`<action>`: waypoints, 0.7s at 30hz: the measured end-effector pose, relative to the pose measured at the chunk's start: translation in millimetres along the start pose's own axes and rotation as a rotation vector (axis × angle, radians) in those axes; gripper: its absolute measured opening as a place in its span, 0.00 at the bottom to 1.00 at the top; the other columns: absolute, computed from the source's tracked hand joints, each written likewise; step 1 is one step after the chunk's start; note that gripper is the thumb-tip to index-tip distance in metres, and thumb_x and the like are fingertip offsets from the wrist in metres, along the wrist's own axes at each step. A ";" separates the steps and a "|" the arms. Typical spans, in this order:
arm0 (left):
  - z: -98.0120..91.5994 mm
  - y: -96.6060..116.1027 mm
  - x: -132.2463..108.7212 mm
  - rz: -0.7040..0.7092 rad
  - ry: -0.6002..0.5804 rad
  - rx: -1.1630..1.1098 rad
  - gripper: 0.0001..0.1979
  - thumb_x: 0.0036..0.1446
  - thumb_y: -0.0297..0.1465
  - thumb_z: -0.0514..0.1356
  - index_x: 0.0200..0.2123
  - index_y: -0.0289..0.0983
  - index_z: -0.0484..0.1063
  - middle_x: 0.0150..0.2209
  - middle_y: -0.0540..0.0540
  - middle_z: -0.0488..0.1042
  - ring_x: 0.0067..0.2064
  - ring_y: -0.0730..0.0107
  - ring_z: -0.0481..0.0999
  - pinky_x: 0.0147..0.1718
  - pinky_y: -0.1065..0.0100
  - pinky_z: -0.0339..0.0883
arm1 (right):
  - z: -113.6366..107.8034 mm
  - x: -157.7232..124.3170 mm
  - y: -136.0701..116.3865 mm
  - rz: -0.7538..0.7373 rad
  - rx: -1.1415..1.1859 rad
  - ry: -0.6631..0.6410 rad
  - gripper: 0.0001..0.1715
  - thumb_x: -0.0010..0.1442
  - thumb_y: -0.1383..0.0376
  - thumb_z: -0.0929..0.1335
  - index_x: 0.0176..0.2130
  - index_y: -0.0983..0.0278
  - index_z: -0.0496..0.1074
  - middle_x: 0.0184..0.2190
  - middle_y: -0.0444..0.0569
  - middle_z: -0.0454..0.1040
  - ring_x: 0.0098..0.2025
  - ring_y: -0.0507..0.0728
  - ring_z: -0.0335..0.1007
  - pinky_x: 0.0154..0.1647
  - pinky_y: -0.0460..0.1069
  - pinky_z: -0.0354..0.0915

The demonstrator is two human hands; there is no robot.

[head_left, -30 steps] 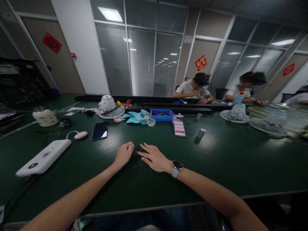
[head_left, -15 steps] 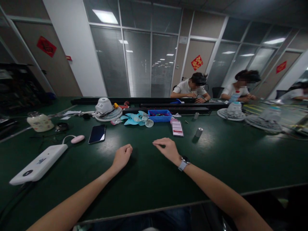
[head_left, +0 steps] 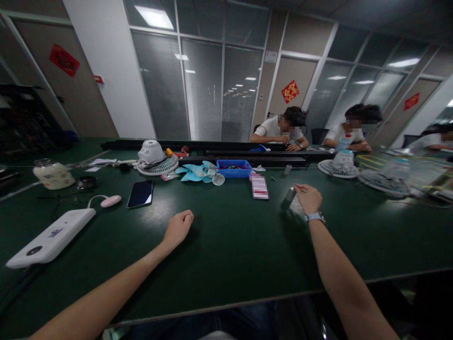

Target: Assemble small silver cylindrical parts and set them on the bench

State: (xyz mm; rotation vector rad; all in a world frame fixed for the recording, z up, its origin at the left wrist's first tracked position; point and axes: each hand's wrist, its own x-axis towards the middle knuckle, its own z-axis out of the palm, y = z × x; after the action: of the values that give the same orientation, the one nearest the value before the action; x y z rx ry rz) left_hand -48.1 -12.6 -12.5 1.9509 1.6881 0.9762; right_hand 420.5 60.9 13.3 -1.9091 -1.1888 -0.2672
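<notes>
My left hand (head_left: 179, 225) rests on the green table in a loose fist, with nothing showing in it. Further right and forward, my right hand (head_left: 309, 198), with a watch at its wrist, has its thumb and fingertips pinched at the top of a small metal cylinder (head_left: 289, 196). The cylinder stands on the table or just off it; its contact with the surface is too blurred to tell. A pink-and-white phone-shaped object (head_left: 260, 187) lies left of the cylinder. Closest to my left hand is a dark-screened phone (head_left: 140, 194).
At the back lie a white fan part (head_left: 155, 160), light-blue fan blades (head_left: 198, 172) and a blue bin (head_left: 234, 169) with small parts. More fan parts (head_left: 339, 165) sit at right. A white power strip (head_left: 53, 238) and a jar (head_left: 53, 174) are left. Co-workers (head_left: 283, 130) sit opposite.
My right hand has moved right and forward, from the table's middle to the metal cylinder, and its fingertips have closed at the cylinder's top. My left hand has stayed in place.
</notes>
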 end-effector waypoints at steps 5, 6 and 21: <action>-0.5 -0.8 -0.3 0.003 -0.011 0.002 0.13 0.54 0.33 0.45 0.20 0.40 0.61 0.19 0.53 0.62 0.25 0.67 0.66 0.28 0.69 0.55 | 9.8 0.9 1.6 0.006 0.002 -0.007 0.15 0.54 0.58 0.69 0.38 0.62 0.81 0.36 0.54 0.81 0.35 0.60 0.75 0.34 0.50 0.65; -0.7 -1.0 -0.4 0.003 -0.013 0.003 0.13 0.54 0.33 0.45 0.20 0.40 0.61 0.19 0.53 0.62 0.25 0.67 0.66 0.28 0.69 0.55 | 10.8 1.3 1.8 0.004 0.006 -0.006 0.15 0.55 0.58 0.68 0.38 0.62 0.81 0.36 0.53 0.81 0.36 0.60 0.75 0.34 0.50 0.65; -0.7 -1.9 0.2 0.009 -0.017 0.017 0.13 0.55 0.33 0.45 0.21 0.40 0.62 0.19 0.53 0.64 0.26 0.67 0.67 0.27 0.70 0.55 | 14.2 0.2 3.5 -0.019 0.040 -0.055 0.15 0.56 0.58 0.68 0.38 0.63 0.80 0.36 0.53 0.81 0.37 0.60 0.77 0.38 0.51 0.68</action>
State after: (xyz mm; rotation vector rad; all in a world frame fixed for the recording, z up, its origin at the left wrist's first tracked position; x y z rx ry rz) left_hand -49.9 -12.2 -13.4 1.9743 1.6850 0.9481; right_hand 420.1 70.9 2.8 -1.8824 -1.2398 -0.2011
